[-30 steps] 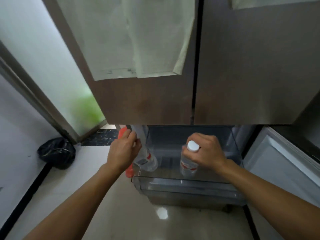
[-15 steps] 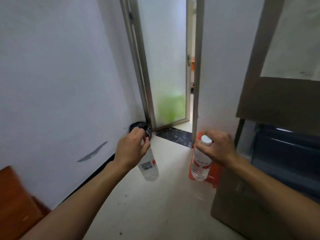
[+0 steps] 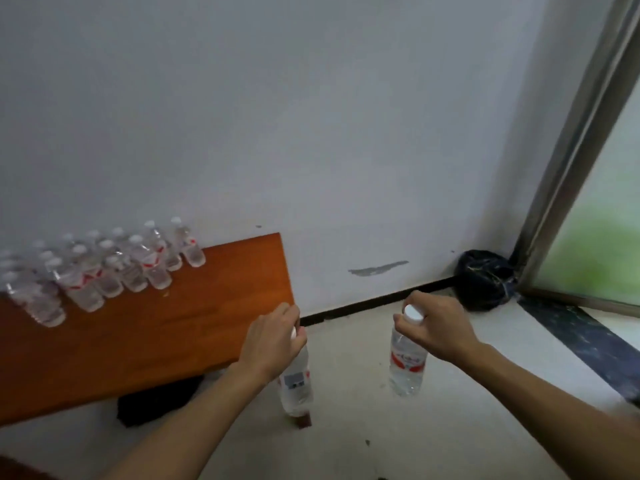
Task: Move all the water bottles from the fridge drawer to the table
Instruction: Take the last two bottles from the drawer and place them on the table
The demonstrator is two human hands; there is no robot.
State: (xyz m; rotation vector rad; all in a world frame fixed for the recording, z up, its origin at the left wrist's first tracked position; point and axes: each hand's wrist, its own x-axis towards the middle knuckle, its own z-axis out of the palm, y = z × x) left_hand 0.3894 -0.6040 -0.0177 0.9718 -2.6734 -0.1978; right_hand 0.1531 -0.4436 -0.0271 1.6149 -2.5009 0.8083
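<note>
As bottles (image 3: 152,268) crowd table (image 3: 166,337), left hand (image 3: 270,344) grips first bottle (image 3: 295,384), right hand (image 3: 437,328) second bottle (image 3: 407,367).

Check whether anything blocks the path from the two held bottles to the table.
Nothing visible does. The left hand holds the left bottle just off the table edge; the right hand holds the right bottle over the floor. That end of the table is bare wood; the standing bottles crowd its far left.
</note>
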